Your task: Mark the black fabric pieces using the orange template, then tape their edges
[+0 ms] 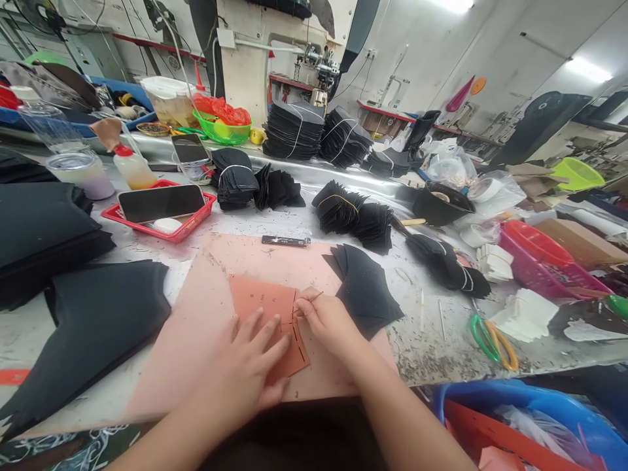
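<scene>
Head view: the left hand [248, 361] lies splayed on a flat orange template [267, 294] atop the pink sheet [176, 369]; the right hand [326, 320] pinches a thin stick [316, 296] by the template's edge.

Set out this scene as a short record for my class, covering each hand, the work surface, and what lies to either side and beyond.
Left hand: spread on an orange template
Right hand: fingers pinching a thin tool at the template
Work surface: pink sheet under the template
Left side: large black pieces
Right side: scissors with green and orange handles
Beyond: red basket bearing a phone; black bundles
</scene>
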`<state>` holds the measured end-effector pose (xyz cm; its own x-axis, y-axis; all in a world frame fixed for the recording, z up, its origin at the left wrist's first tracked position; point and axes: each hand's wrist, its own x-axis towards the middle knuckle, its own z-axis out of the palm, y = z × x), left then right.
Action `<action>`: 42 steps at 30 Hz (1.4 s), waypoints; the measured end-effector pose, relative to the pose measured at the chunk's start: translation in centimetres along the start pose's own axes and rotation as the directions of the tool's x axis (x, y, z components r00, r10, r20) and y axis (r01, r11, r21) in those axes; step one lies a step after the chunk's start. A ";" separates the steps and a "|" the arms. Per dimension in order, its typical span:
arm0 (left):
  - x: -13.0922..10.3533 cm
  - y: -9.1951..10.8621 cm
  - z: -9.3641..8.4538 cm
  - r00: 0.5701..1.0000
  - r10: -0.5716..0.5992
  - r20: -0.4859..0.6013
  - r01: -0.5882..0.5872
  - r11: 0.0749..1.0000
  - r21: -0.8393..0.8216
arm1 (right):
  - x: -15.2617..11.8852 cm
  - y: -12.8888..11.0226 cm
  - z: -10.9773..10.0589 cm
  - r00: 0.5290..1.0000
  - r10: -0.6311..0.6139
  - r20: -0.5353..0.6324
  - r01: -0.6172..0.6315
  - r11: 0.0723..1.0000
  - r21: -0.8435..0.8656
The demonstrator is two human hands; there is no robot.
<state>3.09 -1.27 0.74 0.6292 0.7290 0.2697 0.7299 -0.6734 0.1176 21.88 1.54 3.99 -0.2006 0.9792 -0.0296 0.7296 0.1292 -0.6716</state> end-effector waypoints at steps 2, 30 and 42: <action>0.0 0.0 0.2 1.000 -0.009 -0.012 0.009 1.000 -0.013 | 0.3 -0.2 -0.2 1.000 -0.018 0.017 0.019 0.999 -0.043; -0.2 -0.2 0.2 0.999 0.021 0.025 -0.021 1.000 0.003 | 2.9 1.6 0.4 0.980 0.033 -0.194 -0.007 0.992 0.129; -0.1 0.0 0.2 0.999 0.011 0.047 -0.012 1.000 0.005 | -2.5 0.3 1.4 0.993 -0.096 -0.069 0.090 0.992 -0.086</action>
<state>3.05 -1.34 0.50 0.6493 0.7264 0.2255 0.7239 -0.6811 0.1097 21.66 -1.09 2.85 -0.2245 0.9707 0.0861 0.7622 0.2300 -0.6051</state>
